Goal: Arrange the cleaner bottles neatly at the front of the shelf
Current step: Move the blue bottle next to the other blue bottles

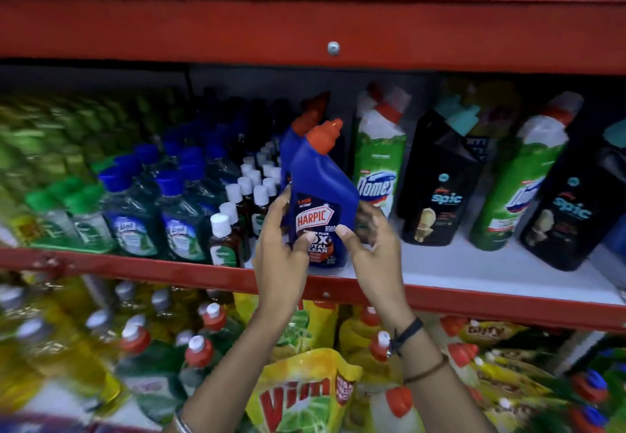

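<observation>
Blue plastic Harpic bottle (320, 202) w/ red cap is clamped by both hands' grip (281, 246) (367, 246) at shelf (474, 300) front; others not yet fronted.

The blue bottle (320, 202) reads "HARPIC". Green bottle (377, 175) says "Domex", black bottle (440, 182) "spic". The yellow pouch (305, 395) reads "Vim".

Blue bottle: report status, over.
Left hand and right hand both grip blue bottle. Upright at shelf edge. Second blue bottle behind. Nothing blocking.
</observation>
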`<action>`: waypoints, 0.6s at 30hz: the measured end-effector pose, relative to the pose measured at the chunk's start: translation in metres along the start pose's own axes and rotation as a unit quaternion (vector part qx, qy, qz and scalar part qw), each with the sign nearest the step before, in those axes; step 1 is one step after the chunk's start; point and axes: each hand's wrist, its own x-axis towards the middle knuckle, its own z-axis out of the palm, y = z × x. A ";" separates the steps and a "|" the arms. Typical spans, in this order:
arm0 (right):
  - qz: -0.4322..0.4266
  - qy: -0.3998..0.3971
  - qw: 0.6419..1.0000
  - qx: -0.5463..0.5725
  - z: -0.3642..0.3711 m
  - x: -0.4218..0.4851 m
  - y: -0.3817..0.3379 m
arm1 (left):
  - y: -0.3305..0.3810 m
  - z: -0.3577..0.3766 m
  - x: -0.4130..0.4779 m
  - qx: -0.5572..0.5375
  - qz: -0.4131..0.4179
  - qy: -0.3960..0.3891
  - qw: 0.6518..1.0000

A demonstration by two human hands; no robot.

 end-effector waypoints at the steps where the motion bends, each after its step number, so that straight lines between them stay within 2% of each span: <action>1: 0.003 -0.007 1.000 0.001 0.006 0.001 0.000 | -0.002 -0.004 0.002 0.003 -0.003 0.006 1.000; 14: 0.031 -0.005 1.000 -0.004 0.027 0.002 0.009 | -0.023 -0.015 0.010 -0.009 0.007 -0.005 1.000; 18: 0.042 -0.032 0.999 0.001 0.019 0.003 0.010 | -0.017 -0.005 0.000 0.006 0.033 0.032 0.999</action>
